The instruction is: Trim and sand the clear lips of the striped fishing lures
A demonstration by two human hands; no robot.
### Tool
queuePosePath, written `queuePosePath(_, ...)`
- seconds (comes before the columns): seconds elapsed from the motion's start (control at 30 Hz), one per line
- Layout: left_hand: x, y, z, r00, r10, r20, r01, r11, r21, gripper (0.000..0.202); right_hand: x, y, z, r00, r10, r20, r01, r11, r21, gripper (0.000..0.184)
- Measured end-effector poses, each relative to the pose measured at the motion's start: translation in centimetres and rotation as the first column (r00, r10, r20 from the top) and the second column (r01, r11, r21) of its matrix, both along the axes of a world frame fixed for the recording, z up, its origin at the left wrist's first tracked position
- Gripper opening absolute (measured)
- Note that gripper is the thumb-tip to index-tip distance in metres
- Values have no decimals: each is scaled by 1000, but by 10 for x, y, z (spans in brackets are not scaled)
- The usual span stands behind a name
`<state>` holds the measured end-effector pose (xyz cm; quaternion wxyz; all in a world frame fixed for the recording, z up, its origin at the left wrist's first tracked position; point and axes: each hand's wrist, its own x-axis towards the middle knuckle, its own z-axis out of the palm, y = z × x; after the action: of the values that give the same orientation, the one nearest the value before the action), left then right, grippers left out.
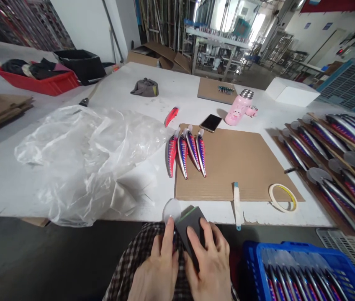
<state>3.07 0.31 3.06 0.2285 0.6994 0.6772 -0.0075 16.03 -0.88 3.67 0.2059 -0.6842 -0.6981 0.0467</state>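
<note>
Close to my lap, my left hand (158,267) is closed around a fishing lure (171,209). Its clear round lip pokes out past the fingertips, and the hand covers most of its body. A dark grey sanding sponge (187,229) with a green edge is gripped in my right hand (211,261), tilted right beside the lure. Whether the sponge touches the lure, I cannot tell. Beyond the hands, several red, purple and silver lures (183,156) lie side by side at the left end of a cardboard sheet (234,163).
Crumpled plastic (92,154) spreads on the left. A tape roll (283,197) and a taped stick (237,205) lie near the table's front edge. Behind are a phone (211,123) and pink bottle (238,109). Lures fill racks at right and a blue basket (253,263) below.
</note>
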Motion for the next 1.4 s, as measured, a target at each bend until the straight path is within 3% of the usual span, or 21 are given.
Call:
queuePosePath(0.3, 1, 3, 6, 1000, 11, 26, -10, 999, -36, 52, 5, 0, 2, 998, 60, -22, -60, 998, -33, 39)
queuePosePath(0.47, 2, 5, 10, 999, 31, 12, -30, 998, -53, 51, 4, 1, 3, 999, 30, -44, -33, 998, -60, 38)
queuePosePath(0.7, 2, 3, 5, 998, 55, 33, -54, 998, -36, 52, 13, -4, 4, 997, 55, -62, -59, 996, -60, 35)
queuePosePath(0.9, 1, 2, 4, 1000, 24, 17, -24, 1000, 4, 53, 16, 10, 13, 995, 53, -83, -57, 998, -42, 39)
queuePosePath(1.13, 1, 2, 5, 1000, 20, -22, -20, 1000, 6, 52, 32, 0, 14, 962, 270, -38, -272, 960, -60, 41)
queuePosePath(1.27, -3, 2, 2, 1000, 13, 19, -13, 1000, 28, 53, 54, 16, 10, 997, 80, 14, -81, 996, 48, 36)
queuePosePath(1.4, -10, 5, -7, 998, -24, 58, 24, 1000, 2, 51, 87, 60, 16, 992, -112, 62, 103, 985, 140, 36)
